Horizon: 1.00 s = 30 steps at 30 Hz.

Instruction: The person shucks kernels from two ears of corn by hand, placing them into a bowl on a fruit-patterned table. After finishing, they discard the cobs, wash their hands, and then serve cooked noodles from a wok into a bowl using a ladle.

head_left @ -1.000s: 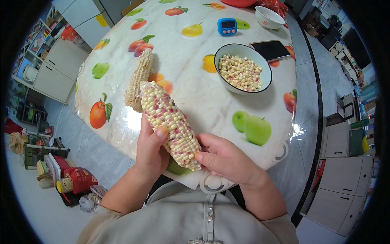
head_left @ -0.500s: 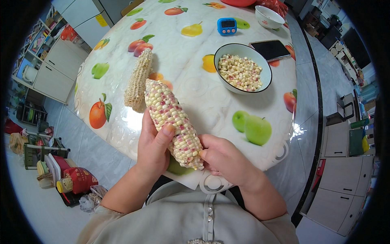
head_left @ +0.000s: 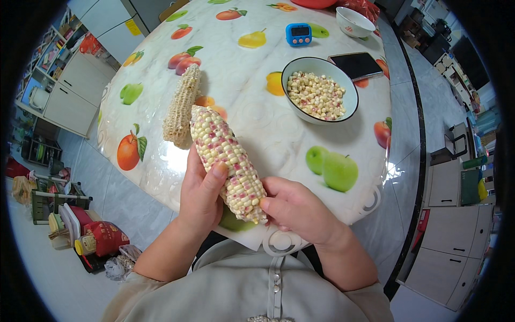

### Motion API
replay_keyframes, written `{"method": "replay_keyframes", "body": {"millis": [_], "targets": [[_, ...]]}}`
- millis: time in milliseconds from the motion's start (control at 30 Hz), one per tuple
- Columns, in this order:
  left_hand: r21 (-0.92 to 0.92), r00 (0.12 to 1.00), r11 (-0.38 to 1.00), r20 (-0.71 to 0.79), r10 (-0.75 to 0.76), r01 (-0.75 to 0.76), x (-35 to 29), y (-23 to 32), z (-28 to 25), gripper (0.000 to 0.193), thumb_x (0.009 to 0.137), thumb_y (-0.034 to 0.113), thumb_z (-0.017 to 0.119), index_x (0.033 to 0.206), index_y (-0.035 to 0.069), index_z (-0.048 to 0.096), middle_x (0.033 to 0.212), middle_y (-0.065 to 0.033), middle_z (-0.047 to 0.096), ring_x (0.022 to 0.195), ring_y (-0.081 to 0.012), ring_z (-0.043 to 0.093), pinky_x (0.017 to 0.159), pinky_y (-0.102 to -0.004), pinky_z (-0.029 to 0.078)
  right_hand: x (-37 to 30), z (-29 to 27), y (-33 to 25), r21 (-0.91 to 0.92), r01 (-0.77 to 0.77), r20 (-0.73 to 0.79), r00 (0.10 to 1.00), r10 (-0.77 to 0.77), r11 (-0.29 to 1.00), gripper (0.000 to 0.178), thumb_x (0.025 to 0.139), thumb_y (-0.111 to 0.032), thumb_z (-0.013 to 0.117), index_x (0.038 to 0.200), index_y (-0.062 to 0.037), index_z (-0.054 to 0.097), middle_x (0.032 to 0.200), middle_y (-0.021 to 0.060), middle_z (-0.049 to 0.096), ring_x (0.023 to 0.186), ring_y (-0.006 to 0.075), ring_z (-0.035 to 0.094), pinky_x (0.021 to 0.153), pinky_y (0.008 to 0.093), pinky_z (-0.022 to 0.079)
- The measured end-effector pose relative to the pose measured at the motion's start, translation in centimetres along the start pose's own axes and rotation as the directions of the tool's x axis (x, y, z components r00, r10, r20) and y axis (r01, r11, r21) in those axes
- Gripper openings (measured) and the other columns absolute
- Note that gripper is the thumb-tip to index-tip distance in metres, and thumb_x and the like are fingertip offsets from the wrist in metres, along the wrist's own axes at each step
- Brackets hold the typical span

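Observation:
An ear of corn (head_left: 228, 163) with pale yellow and reddish-purple kernels slants over the near edge of the table, held in both hands. My left hand (head_left: 201, 185) wraps its left side, thumb lying along the kernels. At the lower right end my right hand (head_left: 292, 204) grips it, thumb pressed on the kernels by the edge; its other fingers are mostly hidden beneath. Just beyond, to the left, lies a bare corn cob (head_left: 182, 107). A bowl (head_left: 351, 110) with a dark rim stands to the right, holding loose corn kernels (head_left: 316, 96).
A dark-screened phone (head_left: 357, 66) lies against the bowl's far right side. Farther back are a blue timer (head_left: 299, 35), a small white bowl (head_left: 355, 22) and a red plastic bag (head_left: 360, 8). A fruit-patterned cover (head_left: 247, 70) lies over the table.
My right thumb has shifted slightly on the kernels at the ear's lower end. Both hands keep hold of the corn, and the other things stay where they were.

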<state>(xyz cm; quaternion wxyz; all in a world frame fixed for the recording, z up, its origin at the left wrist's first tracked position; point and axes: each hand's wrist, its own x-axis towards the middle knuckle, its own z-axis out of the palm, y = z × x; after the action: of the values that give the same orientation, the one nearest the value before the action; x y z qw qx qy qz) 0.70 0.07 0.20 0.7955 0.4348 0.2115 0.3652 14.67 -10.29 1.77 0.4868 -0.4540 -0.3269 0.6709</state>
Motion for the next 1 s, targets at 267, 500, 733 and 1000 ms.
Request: {"method": "replay_keyframes", "body": {"millis": [267, 500, 733, 1000], "targets": [[0.098, 0.999, 0.994, 0.016, 0.039, -0.041, -0.1, -0.3, 0.1, 0.065, 0.084, 0.023, 0.060, 0.135, 0.003, 0.023, 0.115, -0.0096, 0.048, 0.101, -0.0180, 0.052, 0.087, -0.0344, 0.045, 0.3, 0.0, 0.8, -0.069, 0.036, -0.056, 0.998, -0.040, 0.997, 0.029, 0.081, -0.007, 0.038, 0.104, 0.0037, 0.053, 0.076, 0.0017, 0.054, 0.055, 0.0026, 0.042, 0.046, 0.0169, 0.032], [-0.007, 0.999, 0.999, -0.022, -0.040, 0.040, -0.1, 0.1, 0.2, 0.059, 0.085, 0.021, 0.054, 0.133, 0.003, 0.025, 0.112, -0.0126, 0.049, 0.101, -0.0207, 0.053, 0.086, -0.0361, 0.046, -0.1, -0.6, 0.1, 0.171, -0.040, 0.010, 0.999, 0.039, 0.984, 0.029, 0.081, -0.009, 0.040, 0.102, 0.0042, 0.053, 0.073, 0.0030, 0.054, 0.051, 0.0009, 0.035, 0.044, 0.0157, 0.030], [-0.012, 0.999, 0.999, 0.001, -0.035, 0.035, 0.0, 0.2, 0.0, 0.059, 0.084, 0.026, 0.055, 0.131, 0.003, 0.027, 0.109, -0.0152, 0.050, 0.098, -0.0224, 0.055, 0.084, -0.0374, 0.048, -0.4, 0.3, -0.5, 0.063, 0.015, -0.007, 1.000, -0.014, 0.998, 0.018, 0.088, -0.015, 0.042, 0.093, -0.0025, 0.054, 0.074, 0.0014, 0.053, 0.059, 0.0018, 0.039, 0.050, 0.0168, 0.033], [0.054, 0.998, 0.998, -0.069, -0.015, 0.019, 0.0, 0.2, 0.5, 0.050, 0.086, 0.037, 0.045, 0.122, 0.004, 0.035, 0.107, -0.0157, 0.053, 0.089, -0.0207, 0.059, 0.073, -0.0346, 0.053, -0.3, -0.6, 0.0, 0.203, -0.029, 0.052, 0.998, 0.019, 0.979, 0.027, 0.086, -0.011, 0.038, 0.106, 0.0022, 0.052, 0.079, 0.0026, 0.054, 0.054, 0.0024, 0.038, 0.046, 0.0161, 0.031]]}}
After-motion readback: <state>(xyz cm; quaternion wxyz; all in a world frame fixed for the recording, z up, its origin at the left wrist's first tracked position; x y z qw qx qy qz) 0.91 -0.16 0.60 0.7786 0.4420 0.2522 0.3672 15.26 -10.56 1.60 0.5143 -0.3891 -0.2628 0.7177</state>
